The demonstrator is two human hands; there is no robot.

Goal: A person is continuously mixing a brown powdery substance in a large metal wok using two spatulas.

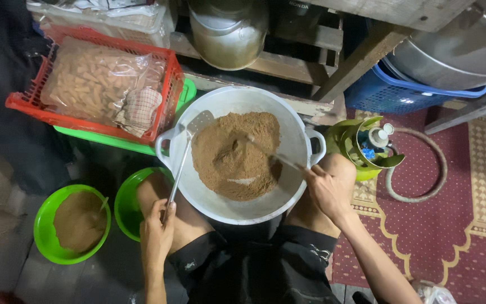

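At frame centre, your left hand (156,233) grips a spatula (185,157) and your right hand (326,191) a spoon (279,159) in the pan's (296,135) brown powder (236,155); stir gently, inside the rim.

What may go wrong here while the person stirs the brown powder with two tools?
1. The big white pan appears to rest between the person's knees, so hard stirring might tip it.
2. The brown powder is heaped high; the spatula in the left hand or the utensil in the right hand could push some over the rim.
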